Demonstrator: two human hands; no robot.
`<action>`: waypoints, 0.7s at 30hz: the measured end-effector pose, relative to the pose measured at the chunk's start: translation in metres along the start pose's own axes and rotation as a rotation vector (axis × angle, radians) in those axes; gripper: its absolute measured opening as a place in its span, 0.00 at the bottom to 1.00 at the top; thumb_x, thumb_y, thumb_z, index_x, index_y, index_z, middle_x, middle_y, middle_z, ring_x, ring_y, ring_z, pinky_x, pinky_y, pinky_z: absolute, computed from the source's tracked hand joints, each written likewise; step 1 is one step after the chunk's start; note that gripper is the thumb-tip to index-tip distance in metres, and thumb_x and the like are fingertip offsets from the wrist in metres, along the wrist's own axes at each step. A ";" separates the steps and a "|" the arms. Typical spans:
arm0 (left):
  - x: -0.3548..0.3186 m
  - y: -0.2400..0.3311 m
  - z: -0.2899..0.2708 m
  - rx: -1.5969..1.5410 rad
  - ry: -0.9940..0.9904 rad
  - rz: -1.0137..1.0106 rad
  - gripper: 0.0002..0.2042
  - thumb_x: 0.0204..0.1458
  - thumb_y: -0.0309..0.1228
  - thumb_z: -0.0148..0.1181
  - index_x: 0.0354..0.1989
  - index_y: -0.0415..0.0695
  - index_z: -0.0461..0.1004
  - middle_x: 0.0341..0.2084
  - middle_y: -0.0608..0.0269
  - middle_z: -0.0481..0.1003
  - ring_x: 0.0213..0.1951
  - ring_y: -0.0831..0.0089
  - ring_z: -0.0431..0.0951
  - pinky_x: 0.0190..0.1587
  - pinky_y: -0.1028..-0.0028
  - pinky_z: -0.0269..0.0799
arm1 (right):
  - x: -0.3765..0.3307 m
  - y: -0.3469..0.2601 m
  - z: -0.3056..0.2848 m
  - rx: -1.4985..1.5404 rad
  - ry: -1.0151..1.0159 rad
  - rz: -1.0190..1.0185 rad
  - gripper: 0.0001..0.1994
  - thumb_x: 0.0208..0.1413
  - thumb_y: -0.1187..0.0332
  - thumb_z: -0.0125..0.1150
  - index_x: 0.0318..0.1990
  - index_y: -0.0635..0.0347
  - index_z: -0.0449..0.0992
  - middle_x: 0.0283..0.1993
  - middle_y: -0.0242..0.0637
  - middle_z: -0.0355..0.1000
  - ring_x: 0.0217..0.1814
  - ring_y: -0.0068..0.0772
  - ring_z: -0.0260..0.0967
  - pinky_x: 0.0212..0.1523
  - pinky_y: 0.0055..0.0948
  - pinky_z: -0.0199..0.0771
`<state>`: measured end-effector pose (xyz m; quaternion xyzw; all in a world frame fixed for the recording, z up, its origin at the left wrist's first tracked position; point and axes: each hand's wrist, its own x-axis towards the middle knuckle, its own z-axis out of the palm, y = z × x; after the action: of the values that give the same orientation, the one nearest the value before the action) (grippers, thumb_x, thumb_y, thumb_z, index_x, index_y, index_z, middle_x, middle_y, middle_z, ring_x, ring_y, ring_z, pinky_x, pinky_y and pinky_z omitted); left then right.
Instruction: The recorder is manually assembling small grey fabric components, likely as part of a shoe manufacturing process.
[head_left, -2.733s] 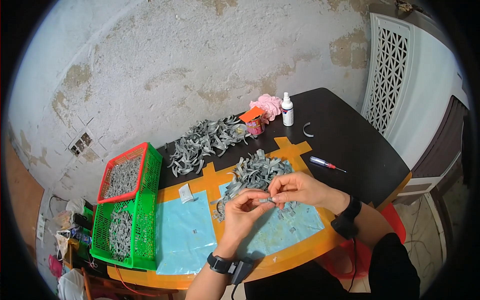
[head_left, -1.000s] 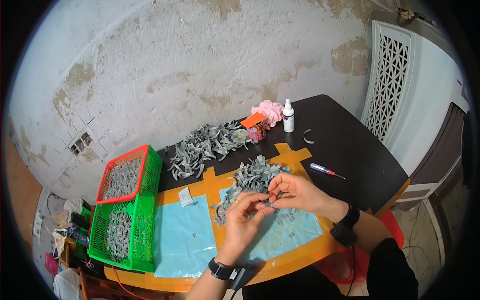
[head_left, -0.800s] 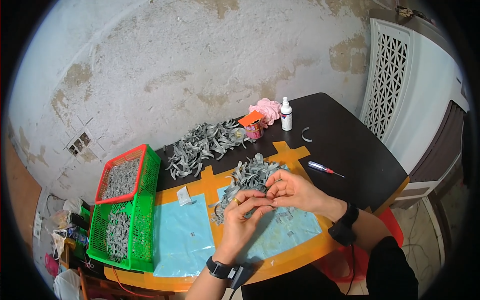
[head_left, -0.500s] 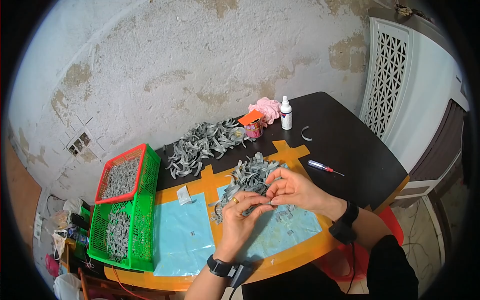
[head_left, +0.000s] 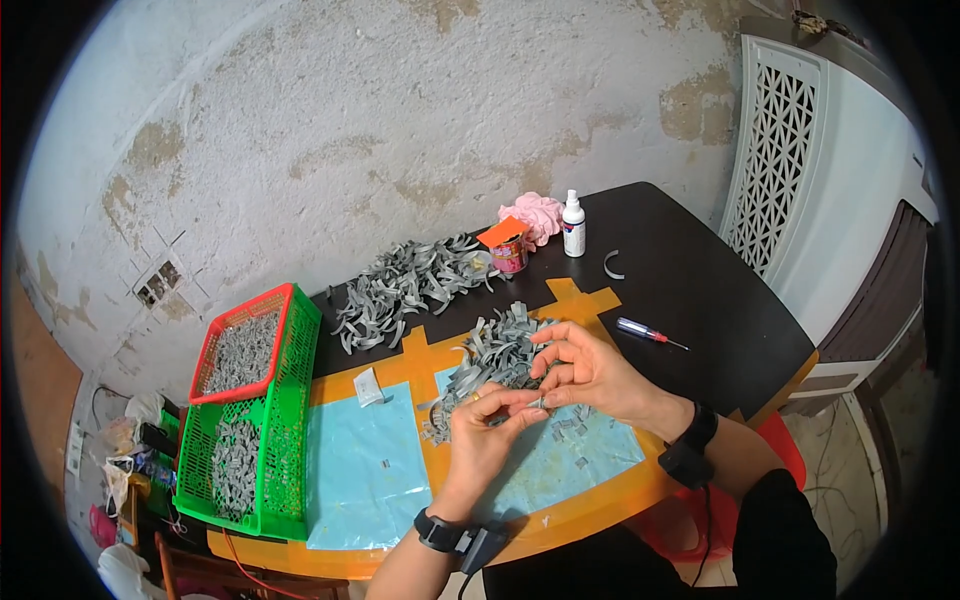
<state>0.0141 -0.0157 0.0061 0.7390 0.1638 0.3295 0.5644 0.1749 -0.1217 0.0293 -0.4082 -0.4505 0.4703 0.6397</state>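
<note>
My left hand (head_left: 482,432) is closed in a pinch, thumb against index finger, on a small grey piece (head_left: 539,403). My right hand (head_left: 597,378) meets it from the right, with its thumb and fingertips closed on the same piece. The piece is too small and too covered to name more exactly. Just beyond my hands lies a heap of curved grey strips (head_left: 505,345). Several small grey pieces (head_left: 568,430) lie scattered on the light-blue sheet (head_left: 590,462) under my right hand.
At the left, a green basket (head_left: 283,450) and a red basket (head_left: 199,358) hold many small grey pieces. A larger pile of grey strips (head_left: 400,285) lies by the wall. Farther right are a tin (head_left: 509,257), pink cloth (head_left: 537,215), white spray bottle (head_left: 573,228) and screwdriver (head_left: 643,330).
My fingertips have shifted slightly, and more of the small grey piece shows between them. The right index finger has lifted a little from the left fingers. Everything else stays in place.
</note>
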 end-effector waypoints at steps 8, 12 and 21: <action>0.004 0.003 -0.009 0.005 -0.113 0.041 0.11 0.40 0.24 0.70 0.35 0.44 0.81 0.30 0.67 0.76 0.29 0.81 0.71 0.34 0.80 0.68 | -0.002 -0.002 -0.001 0.004 -0.047 0.014 0.32 0.48 0.84 0.59 0.60 0.60 0.52 0.47 0.40 0.62 0.43 0.25 0.70 0.43 0.22 0.71; 0.004 0.006 -0.013 -0.023 -0.174 0.066 0.11 0.40 0.23 0.70 0.35 0.44 0.81 0.29 0.67 0.76 0.29 0.81 0.72 0.35 0.80 0.68 | -0.002 -0.004 0.000 0.051 -0.075 0.052 0.33 0.48 0.83 0.58 0.61 0.60 0.51 0.49 0.41 0.62 0.44 0.26 0.69 0.44 0.23 0.70; 0.005 0.006 -0.010 -0.007 -0.169 0.095 0.09 0.40 0.22 0.69 0.32 0.43 0.81 0.28 0.67 0.76 0.30 0.80 0.72 0.36 0.79 0.68 | -0.002 -0.001 0.002 0.150 -0.089 0.071 0.34 0.47 0.82 0.60 0.61 0.61 0.50 0.50 0.42 0.61 0.46 0.29 0.68 0.45 0.25 0.69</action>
<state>0.0104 -0.0076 0.0141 0.7691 0.0791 0.2929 0.5625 0.1731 -0.1235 0.0301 -0.3536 -0.4274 0.5427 0.6307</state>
